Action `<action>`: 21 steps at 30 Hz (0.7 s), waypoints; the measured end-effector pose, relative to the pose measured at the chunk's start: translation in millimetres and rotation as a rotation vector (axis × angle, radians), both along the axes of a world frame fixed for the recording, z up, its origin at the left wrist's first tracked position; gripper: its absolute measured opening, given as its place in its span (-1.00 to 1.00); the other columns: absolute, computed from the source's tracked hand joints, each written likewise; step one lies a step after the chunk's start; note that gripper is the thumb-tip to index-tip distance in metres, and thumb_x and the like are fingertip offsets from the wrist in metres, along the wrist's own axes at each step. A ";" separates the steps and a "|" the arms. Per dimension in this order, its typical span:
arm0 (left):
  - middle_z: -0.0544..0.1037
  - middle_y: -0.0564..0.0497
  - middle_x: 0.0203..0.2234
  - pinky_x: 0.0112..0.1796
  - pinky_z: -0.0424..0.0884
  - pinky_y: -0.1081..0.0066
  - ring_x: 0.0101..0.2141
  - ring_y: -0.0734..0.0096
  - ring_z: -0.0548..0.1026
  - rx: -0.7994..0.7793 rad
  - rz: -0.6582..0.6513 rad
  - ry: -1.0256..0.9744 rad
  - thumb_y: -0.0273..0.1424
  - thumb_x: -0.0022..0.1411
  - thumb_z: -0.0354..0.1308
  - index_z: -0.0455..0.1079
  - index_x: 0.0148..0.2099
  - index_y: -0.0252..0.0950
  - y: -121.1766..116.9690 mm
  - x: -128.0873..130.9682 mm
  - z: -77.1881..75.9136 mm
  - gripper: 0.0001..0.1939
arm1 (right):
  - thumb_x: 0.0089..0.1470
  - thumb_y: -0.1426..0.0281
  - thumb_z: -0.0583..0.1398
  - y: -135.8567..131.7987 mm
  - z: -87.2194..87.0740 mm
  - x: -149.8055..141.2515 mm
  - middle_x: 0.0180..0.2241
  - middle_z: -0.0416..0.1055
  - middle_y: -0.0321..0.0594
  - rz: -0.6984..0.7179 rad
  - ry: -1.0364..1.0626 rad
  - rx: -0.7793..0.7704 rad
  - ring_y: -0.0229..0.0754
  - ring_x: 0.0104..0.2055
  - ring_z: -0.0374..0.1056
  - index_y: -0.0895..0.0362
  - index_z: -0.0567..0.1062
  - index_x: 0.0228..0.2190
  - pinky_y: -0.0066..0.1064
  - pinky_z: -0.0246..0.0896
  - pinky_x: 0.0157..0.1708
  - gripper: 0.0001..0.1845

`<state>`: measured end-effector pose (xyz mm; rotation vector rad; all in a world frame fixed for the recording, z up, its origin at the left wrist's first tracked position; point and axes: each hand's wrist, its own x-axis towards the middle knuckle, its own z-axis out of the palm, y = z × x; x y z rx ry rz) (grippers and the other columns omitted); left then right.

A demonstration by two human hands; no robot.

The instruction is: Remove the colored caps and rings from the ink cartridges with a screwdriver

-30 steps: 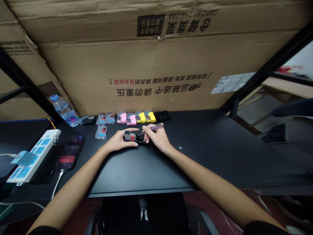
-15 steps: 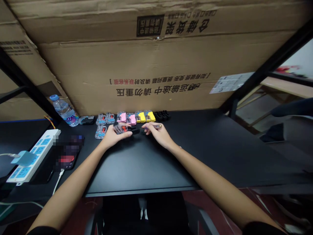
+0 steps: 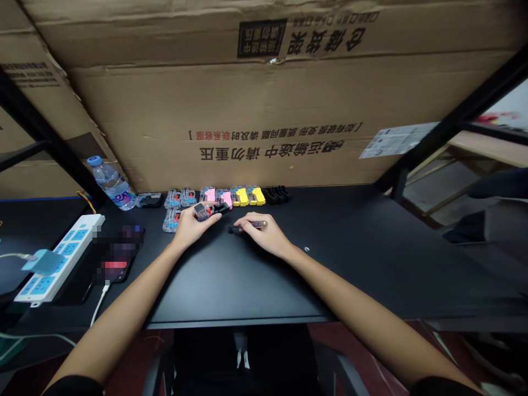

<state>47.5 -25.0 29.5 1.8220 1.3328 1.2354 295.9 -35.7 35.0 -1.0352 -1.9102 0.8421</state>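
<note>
My left hand (image 3: 192, 228) is closed around a small clear plastic gun-shaped toy (image 3: 204, 211) with red bits inside and a black end pointing right. In my right hand (image 3: 266, 235) is a slim pen-like screwdriver (image 3: 259, 224), gripped like a pencil. Its tip is down at a small black piece (image 3: 233, 229) on the table, and I cannot tell whether they touch. Behind the hands lies a row of similar toys: clear ones (image 3: 173, 198), pink ones (image 3: 210, 194) and yellow ones (image 3: 258, 195). Black parts (image 3: 277, 194) end the row.
A water bottle (image 3: 110, 184) and a black case (image 3: 149, 200) stand at the back left. Nearer are a power strip (image 3: 61, 258) and a phone (image 3: 119, 253) on a cable. A tiny white ring (image 3: 306, 249) lies right of my wrist. Cardboard (image 3: 247, 99) walls the back.
The screwdriver has moved away from the toy's black end, down and slightly left to the small black piece. My left hand has turned the toy and lifted it slightly.
</note>
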 end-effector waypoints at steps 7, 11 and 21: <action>0.73 -0.08 -0.11 0.07 0.53 0.18 -0.09 0.17 0.67 0.020 -0.003 0.033 -0.14 0.24 0.40 0.63 0.07 -0.27 -1.1 0.0 1.0 -0.56 | 0.21 0.36 0.20 1.0 0.7 -0.6 -0.36 0.66 -0.18 0.013 -0.004 -0.014 -0.05 -0.25 0.55 0.05 0.73 -0.36 -0.25 0.40 -0.11 -0.73; 0.73 -0.08 -0.10 0.07 0.52 0.18 -0.09 0.16 0.67 0.022 -0.008 0.043 -0.13 0.24 0.40 0.63 0.08 -0.26 -0.2 -0.7 -0.2 -0.56 | 0.22 0.39 0.18 0.2 -2.1 -2.0 -0.36 0.66 -0.20 0.035 -0.035 -0.004 -0.08 -0.25 0.53 0.06 0.73 -0.35 -0.29 0.39 -0.14 -0.71; 0.73 -0.10 -0.03 0.13 0.50 0.16 -0.01 0.12 0.67 0.074 -0.107 0.127 -0.18 0.27 0.40 0.63 0.06 -0.24 -0.2 -0.8 -3.8 -0.62 | 0.16 0.41 0.20 13.8 -7.9 10.7 -0.35 0.68 -0.17 -0.166 -0.019 0.009 -0.04 -0.27 0.58 0.09 0.71 -0.42 -0.27 0.44 -0.18 -0.74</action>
